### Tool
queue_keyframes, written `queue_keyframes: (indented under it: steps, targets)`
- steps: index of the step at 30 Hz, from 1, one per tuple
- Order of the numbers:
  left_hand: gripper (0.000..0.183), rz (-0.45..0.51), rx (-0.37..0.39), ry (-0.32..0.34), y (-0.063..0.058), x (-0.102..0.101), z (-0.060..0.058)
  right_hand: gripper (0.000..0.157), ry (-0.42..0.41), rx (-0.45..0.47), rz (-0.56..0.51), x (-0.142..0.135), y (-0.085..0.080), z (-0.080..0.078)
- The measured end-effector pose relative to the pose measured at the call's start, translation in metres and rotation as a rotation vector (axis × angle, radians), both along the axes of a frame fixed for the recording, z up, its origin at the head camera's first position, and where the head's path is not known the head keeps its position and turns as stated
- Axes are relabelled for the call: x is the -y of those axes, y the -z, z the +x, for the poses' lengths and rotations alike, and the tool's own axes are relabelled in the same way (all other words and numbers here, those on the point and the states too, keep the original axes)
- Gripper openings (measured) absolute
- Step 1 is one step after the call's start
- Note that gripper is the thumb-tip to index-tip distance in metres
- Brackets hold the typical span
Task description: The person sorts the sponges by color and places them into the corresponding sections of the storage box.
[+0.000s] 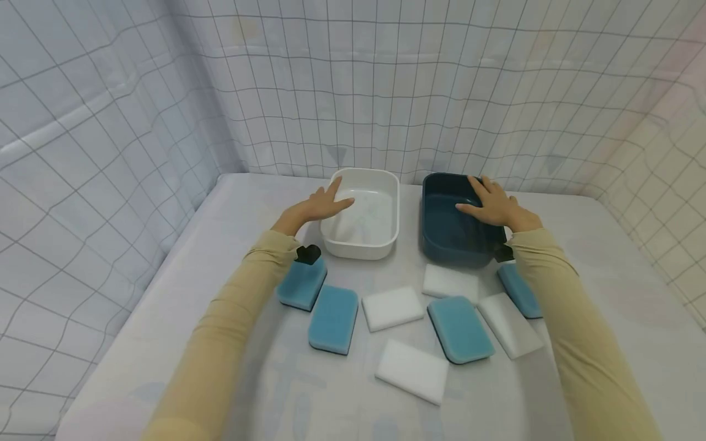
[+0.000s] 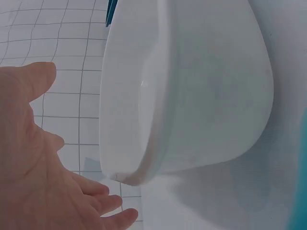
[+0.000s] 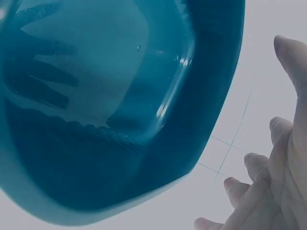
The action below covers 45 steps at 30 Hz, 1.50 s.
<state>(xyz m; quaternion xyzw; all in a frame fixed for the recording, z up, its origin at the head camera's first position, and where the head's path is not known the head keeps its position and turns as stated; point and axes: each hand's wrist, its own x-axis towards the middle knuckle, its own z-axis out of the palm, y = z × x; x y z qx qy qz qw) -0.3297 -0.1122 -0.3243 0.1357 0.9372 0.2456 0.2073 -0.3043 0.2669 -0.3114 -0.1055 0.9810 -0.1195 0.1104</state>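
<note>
White tub (image 1: 361, 214) and blue tub (image 1: 458, 229), side by side on the bench (image 1: 309, 398), presumably for two-sided reach, with left hand (image 1: 318, 206) and right hand (image 1: 493, 207) spread wide, empty, beyond loose sponges (image 1: 333, 320).

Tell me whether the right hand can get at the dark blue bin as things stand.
Likely yes: the right hand is at the right side of the dark blue bin, and nothing visible stands between them.
</note>
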Motion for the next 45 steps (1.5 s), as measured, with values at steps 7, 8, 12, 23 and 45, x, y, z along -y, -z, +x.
queue_keyframes:
  steps: [7, 8, 12, 23, 45]
  targets:
    - [0.077, 0.171, -0.05, 0.07, 0.009, 0.021, 0.001, 0.082, -0.014, 0.004, 0.006, -0.004, -0.001, -0.001]
    - [0.077, 0.187, -0.041, 0.069, 0.009, 0.024, 0.002, 0.083, -0.015, 0.006, 0.003, -0.005, -0.001, 0.0]
    - [0.072, 0.248, 0.011, 0.061, 0.011, 0.035, 0.006, 0.085, -0.019, 0.013, -0.022, -0.009, -0.004, 0.003]
    - [0.061, 0.391, 0.167, 0.094, 0.019, 0.06, 0.012, 0.085, -0.035, -0.018, -0.061, -0.017, -0.013, 0.012]
    - [0.04, 0.552, 0.267, 0.179, 0.038, 0.068, 0.019, 0.082, -0.115, -0.126, -0.123, -0.022, -0.01, 0.041]
